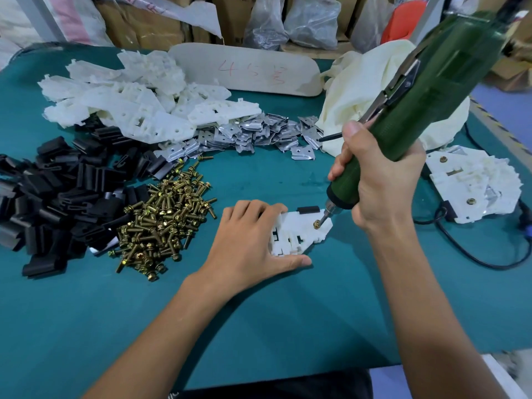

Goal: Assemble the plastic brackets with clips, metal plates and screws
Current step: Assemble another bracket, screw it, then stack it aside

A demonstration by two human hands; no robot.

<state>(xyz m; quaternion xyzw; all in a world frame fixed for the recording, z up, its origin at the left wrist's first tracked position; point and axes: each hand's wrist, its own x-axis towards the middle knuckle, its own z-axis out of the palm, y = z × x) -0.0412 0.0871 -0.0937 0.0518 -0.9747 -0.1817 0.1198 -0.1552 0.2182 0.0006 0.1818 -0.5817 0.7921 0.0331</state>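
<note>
The right hand [383, 180] is wrapped tight round the lower barrel of a green electric screwdriver [426, 105], fingers curled about it and thumb pointing up along its side. The tool leans up and away to the right, and its bit comes down on a brass screw [316, 224] seated in the right part of a white plastic bracket [302, 231]. The left hand [253, 240] lies spread on the left part of that bracket, fingers loosely laid over it and pressing it down, thumb stretched along its near edge. A black clip [308, 209] sits on the bracket's far edge. The bracket lies flat on the green table mat [259, 312], in front of the person. To the left lie a heap of loose screws [167, 214] and a pile of black clips [57, 197]; beyond them are metal plates [247, 133] and a stack of bare brackets [129, 102]. To the right, finished brackets [472, 185] with screws in them lie near a black cable [475, 254].
</note>
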